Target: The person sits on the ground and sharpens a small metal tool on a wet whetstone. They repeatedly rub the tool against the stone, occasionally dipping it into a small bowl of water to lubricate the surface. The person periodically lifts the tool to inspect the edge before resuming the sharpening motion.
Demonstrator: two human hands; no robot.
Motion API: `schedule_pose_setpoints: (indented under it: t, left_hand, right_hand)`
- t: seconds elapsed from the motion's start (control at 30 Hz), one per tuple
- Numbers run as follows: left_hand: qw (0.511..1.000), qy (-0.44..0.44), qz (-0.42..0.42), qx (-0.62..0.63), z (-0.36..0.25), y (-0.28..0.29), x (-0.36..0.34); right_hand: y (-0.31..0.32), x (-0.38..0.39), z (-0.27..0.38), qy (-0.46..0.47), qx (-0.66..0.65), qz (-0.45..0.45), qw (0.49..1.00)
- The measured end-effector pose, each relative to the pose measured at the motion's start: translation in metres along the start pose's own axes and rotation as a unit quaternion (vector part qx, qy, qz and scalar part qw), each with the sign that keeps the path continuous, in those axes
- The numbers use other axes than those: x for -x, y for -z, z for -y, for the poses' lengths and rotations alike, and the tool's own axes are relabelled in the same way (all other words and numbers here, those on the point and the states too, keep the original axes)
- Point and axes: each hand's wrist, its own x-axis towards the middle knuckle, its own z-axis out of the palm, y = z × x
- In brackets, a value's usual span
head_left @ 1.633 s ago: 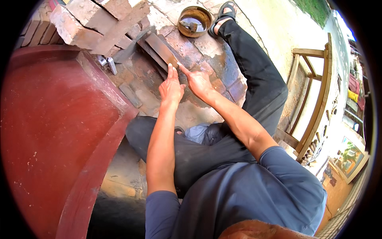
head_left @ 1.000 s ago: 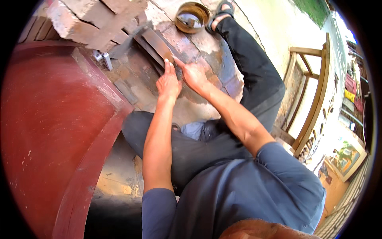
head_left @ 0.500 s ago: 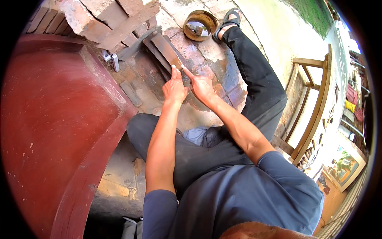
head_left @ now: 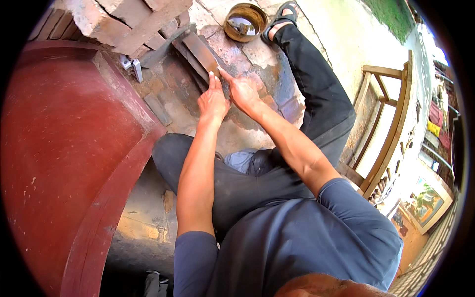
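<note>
Bricks (head_left: pixel 89 17) sit piled at the top, past a big red curved thing (head_left: pixel 59 148). Below them lies a long, flat, rusty brown blade (head_left: pixel 203 52), slanting across a dark wet stone (head_left: pixel 190 84) on the ground. The left hand (head_left: pixel 213 101) lies flat and open, fingers pressing on the blade. The right hand (head_left: pixel 242 91) does the same just beside it, maybe curled a bit. A small round bowl (head_left: pixel 245 22) sits near a sandal (head_left: pixel 282 17)
</note>
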Motion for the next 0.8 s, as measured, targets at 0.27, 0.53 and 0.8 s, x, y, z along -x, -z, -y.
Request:
schedule_pose_setpoints:
  t: [0.27, 0.53, 0.8]
  left_hand:
    - [1.000, 0.000, 0.004, 0.003, 0.001, -0.003, -0.001]
    - [1.000, 0.001, 0.009, -0.010, 0.003, -0.003, -0.003]
    - [1.000, 0.005, 0.010, -0.012, -0.002, 0.003, -0.005]
  right_hand:
    - [0.000, -0.001, 0.003, 0.003, -0.008, -0.047, 0.999]
    - [0.003, -0.003, 0.005, -0.023, 0.003, 0.006, 1.000]
    - [-0.016, 0.008, -0.006, 0.011, -0.008, -0.048, 0.999]
